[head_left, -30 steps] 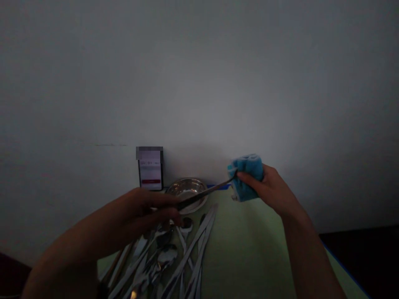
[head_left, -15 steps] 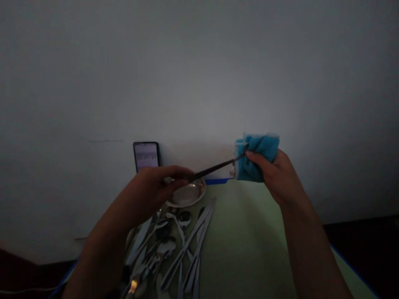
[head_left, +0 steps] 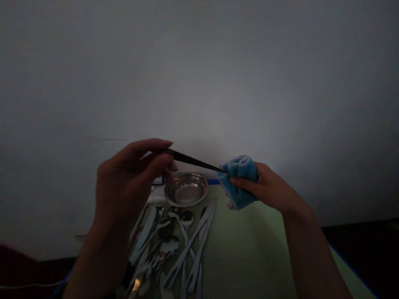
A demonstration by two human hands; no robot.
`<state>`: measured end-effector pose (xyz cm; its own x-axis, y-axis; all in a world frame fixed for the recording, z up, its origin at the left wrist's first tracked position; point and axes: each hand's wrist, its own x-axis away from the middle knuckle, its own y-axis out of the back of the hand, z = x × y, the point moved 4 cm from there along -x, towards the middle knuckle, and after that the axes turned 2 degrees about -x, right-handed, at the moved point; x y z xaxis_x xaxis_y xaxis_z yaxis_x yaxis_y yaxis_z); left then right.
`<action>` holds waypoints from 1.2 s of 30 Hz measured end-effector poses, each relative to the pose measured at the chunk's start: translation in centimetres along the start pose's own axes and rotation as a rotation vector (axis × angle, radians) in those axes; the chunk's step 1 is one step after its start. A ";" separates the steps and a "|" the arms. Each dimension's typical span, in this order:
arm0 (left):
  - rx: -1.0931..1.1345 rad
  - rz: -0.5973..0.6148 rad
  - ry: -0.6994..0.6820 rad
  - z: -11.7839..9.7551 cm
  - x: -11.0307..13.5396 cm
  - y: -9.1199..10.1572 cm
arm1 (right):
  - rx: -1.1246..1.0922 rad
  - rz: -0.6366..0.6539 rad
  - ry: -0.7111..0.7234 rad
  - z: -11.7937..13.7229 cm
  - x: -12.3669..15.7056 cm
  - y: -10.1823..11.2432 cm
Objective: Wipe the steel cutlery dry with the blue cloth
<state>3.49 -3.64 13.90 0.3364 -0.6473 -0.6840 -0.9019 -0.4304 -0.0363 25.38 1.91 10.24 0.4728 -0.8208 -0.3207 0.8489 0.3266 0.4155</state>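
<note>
My left hand [head_left: 134, 174] pinches the end of a long, slim piece of cutlery [head_left: 196, 161], which looks dark in the dim light. Its far end runs into a folded blue cloth [head_left: 241, 176] with pale edging, so I cannot tell whether it is a spoon or a fork. Wrapped behind the cloth, my right hand [head_left: 264, 185] presses its thumb against the front, over the cutlery's hidden end. Both hands are raised above the table. Between and below them is a shiny metal bowl [head_left: 187, 195] with nothing visible inside.
Several table knives [head_left: 195, 245] lie crossed on the green tabletop [head_left: 246, 257]. Left of them is a jumble of spoons [head_left: 170, 245] and other cutlery, partly behind my left forearm. A pale wall [head_left: 199, 83] rises behind the table. A phone at its foot is mostly covered by my left hand.
My left hand has risen and its end of the cutlery now points up. The right hand and cloth have moved left and down. The phone has become mostly hidden.
</note>
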 end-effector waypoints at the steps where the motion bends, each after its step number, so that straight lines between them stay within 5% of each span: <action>1: 0.034 0.019 -0.015 0.0 0.0 0.2 | -0.024 0.009 -0.003 -0.1 0.0 0.0; 4: 0.066 0.116 -0.032 0.3 -0.2 1.0 | -0.118 -0.045 -0.030 -0.6 -0.2 0.2; 8: -0.026 0.274 0.033 0.9 -0.5 1.6 | -0.441 -0.272 -0.067 -1.5 -0.7 0.7; 13: -0.240 0.750 0.087 0.4 0.6 -0.6 | -0.762 -0.557 -0.024 -2.0 -1.3 1.0; 19: -0.249 0.951 0.038 -0.4 2.1 -2.9 | -0.905 -0.616 0.008 -2.0 -2.3 -0.5; 28: -0.699 0.867 -0.067 1.4 1.5 -3.1 | -1.207 -0.591 -0.011 -1.9 -2.9 -2.8; 36: -0.626 0.857 -0.100 2.3 1.5 -3.7 | -1.166 -0.483 -0.061 -1.1 -2.9 -5.1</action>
<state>6.71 -1.55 11.31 -0.3939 -0.8453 -0.3611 -0.5180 -0.1204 0.8469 19.96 3.10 8.15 0.0716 -0.9815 -0.1773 0.6502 0.1808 -0.7380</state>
